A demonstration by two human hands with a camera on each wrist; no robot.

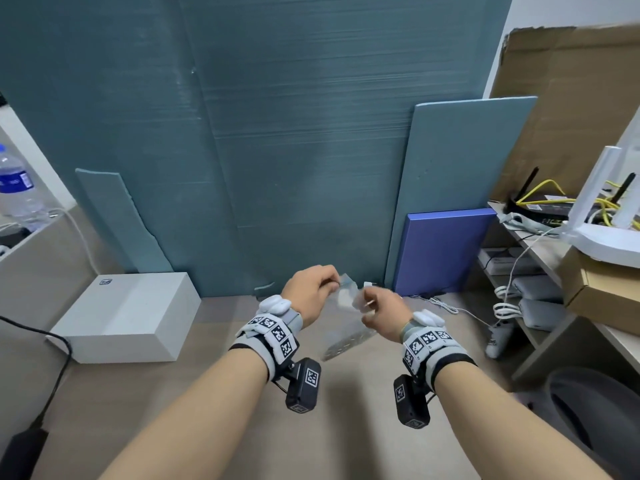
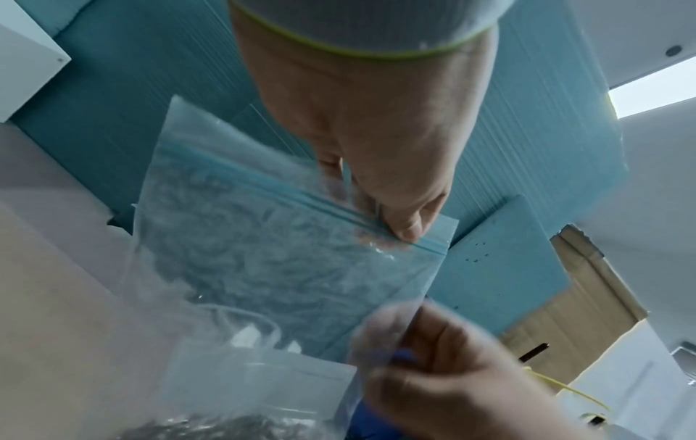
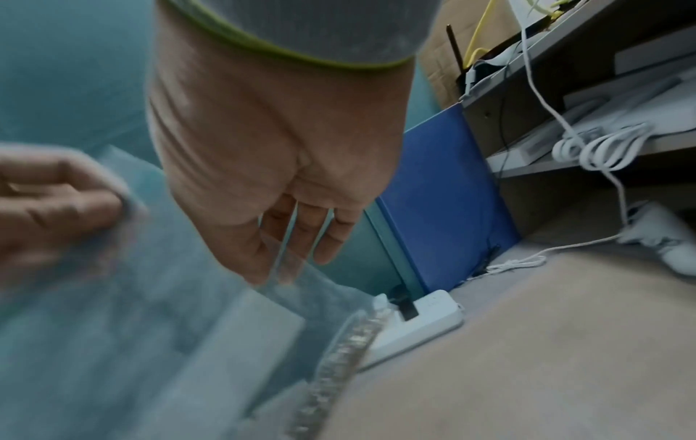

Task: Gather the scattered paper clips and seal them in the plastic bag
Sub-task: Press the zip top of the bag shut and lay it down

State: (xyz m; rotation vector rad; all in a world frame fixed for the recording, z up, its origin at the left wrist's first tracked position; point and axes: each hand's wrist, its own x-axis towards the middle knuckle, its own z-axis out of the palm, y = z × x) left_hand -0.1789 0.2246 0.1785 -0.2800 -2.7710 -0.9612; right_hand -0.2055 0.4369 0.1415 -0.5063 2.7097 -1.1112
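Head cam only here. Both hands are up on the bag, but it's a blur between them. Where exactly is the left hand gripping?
Observer: In the left wrist view, the left hand pinches the plastic bag right on its blue zip strip, near one end.
Operator: Clips inside?
Observer: Yes. The right wrist view shows the paper clips piled in a row along the bag's bottom.
Operator: Right hand?
Observer: The right hand pinches an edge of the bag between thumb and fingers.
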